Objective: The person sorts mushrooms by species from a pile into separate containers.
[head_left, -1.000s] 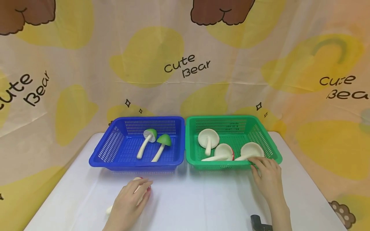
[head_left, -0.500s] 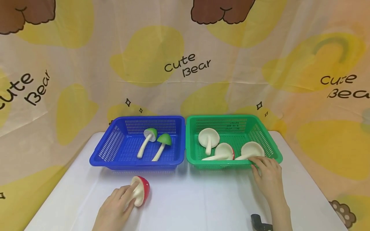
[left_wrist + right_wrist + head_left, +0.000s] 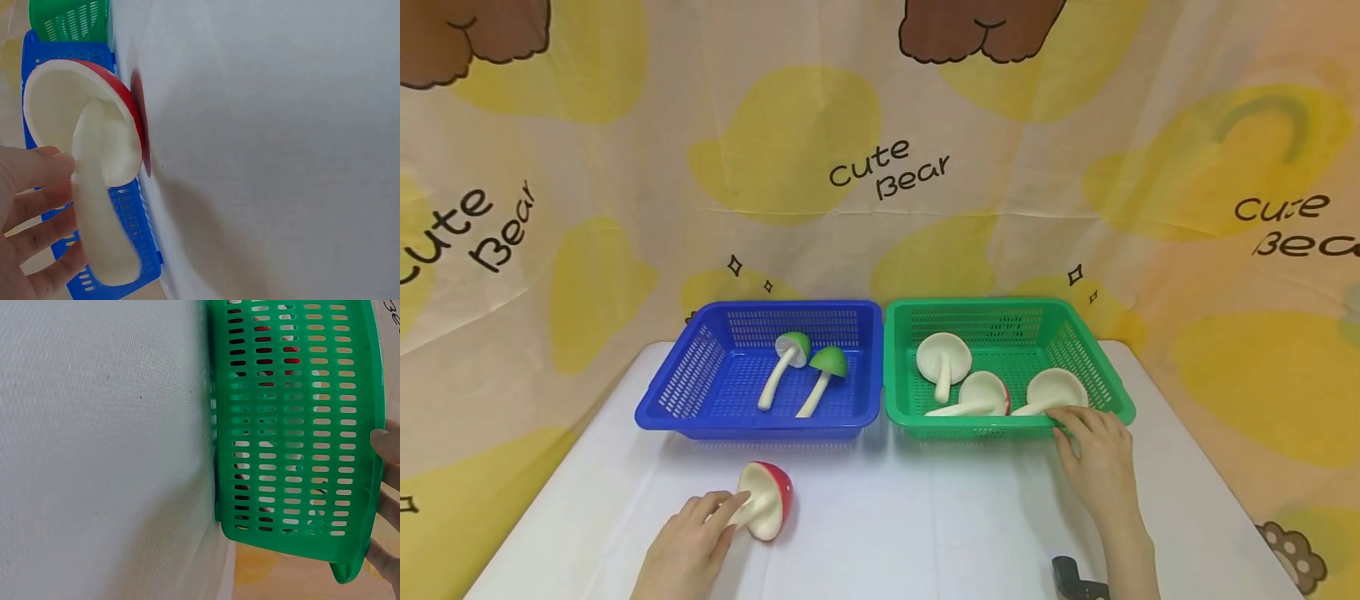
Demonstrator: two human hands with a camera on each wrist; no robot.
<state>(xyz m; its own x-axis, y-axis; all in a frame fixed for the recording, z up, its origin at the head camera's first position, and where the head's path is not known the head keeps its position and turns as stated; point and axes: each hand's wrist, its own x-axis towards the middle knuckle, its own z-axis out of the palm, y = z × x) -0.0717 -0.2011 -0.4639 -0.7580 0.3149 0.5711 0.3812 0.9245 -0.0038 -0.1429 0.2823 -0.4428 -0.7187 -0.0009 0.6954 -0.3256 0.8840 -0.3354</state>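
Note:
A toy mushroom with a red cap and cream stem lies on its side on the white table, in front of the blue basket. My left hand pinches its stem, and the left wrist view shows the fingertips along the stem. At the front right of the green basket, my right hand holds the rim, thumb outside and fingers over the top. In the right wrist view the basket's slotted wall stands beside those fingers.
Two green-capped toy mushrooms lie in the blue basket. Three pale mushrooms, one showing a red edge, lie in the green one. A dark angled object sits by the right forearm. A patterned cloth hangs behind.
My left hand has drawn back from over the red cap down to the stem, uncovering the mushroom. The right hand stays at the green basket's rim.

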